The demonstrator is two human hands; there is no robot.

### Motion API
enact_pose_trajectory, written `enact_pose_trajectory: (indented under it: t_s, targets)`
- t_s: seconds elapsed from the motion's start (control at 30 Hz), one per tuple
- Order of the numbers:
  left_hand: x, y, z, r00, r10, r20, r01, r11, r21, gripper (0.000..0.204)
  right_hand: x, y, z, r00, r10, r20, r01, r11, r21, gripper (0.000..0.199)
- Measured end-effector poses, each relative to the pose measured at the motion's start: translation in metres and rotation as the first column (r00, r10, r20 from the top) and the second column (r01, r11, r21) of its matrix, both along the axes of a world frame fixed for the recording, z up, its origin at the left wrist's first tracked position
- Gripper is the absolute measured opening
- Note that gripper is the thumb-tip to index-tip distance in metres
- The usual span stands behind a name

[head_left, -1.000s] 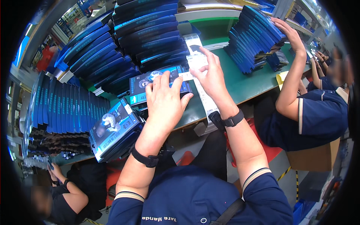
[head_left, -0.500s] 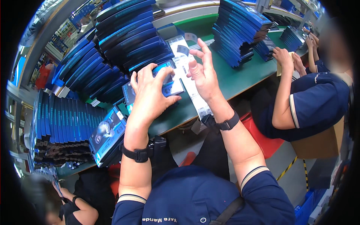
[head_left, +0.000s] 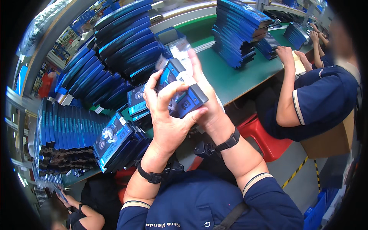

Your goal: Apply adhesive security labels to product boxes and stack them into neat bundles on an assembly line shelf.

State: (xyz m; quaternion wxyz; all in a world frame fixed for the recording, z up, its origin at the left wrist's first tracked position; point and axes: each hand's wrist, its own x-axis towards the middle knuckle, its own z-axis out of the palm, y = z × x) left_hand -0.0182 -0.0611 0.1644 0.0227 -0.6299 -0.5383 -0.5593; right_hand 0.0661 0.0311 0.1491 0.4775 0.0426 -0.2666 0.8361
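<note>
Head view: left hand (head_left: 166, 122) clamped on a tilted box (head_left: 186, 104)

Fingers and thumb grip the blue-and-black box at the frame's centre. Behind it lies the right hand (head_left: 212, 105), partly hidden; whether it grips, I cannot tell. Left of centre sits a pile of boxes (head_left: 111, 143); tall stacks (head_left: 124, 40) fill the upper left, the green surface (head_left: 237, 86) right of centre.

box stacks (head_left: 124, 46), green workbench (head_left: 245, 82) and co-workers (head_left: 318, 107) show a factory.

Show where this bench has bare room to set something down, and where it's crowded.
Bare green bench lies right of the right hand, between a stack of blue boxes and the front edge. Left of the left hand, box stacks crowd it.
</note>
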Motion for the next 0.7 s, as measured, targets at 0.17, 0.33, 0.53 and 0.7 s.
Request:
enact_pose_trajectory:
  t_s: [0.17, 0.33, 0.53, 0.7]
  targets:
    - [-0.011, -0.034, 0.041, 0.959, 0.141, -0.247, -0.158, 0.986, -0.049, 0.064, -0.027, -0.004, -0.010, 0.946, -0.026, 0.325, -0.017, 0.992, 0.128, 0.092]
    - [-0.062, -0.088, 0.074, 0.752, 0.420, -0.509, -0.577, 0.792, -0.199, 0.065, 0.007, 0.019, -0.005, 0.698, -0.590, 0.405, 0.312, 0.760, 0.570, 0.080]
    - [-0.106, -0.123, 0.040, 0.666, 0.241, -0.706, -0.682, 0.579, -0.446, 0.068, -0.006, 0.052, -0.030, 0.637, -0.595, 0.490, 0.291, 0.774, 0.562, 0.080]
    - [-0.073, -0.083, 0.046, 0.751, 0.215, -0.624, -0.505, 0.797, -0.332, 0.071, -0.009, 0.057, -0.046, 0.536, -0.602, 0.592, 0.189, 0.769, 0.611, 0.077]
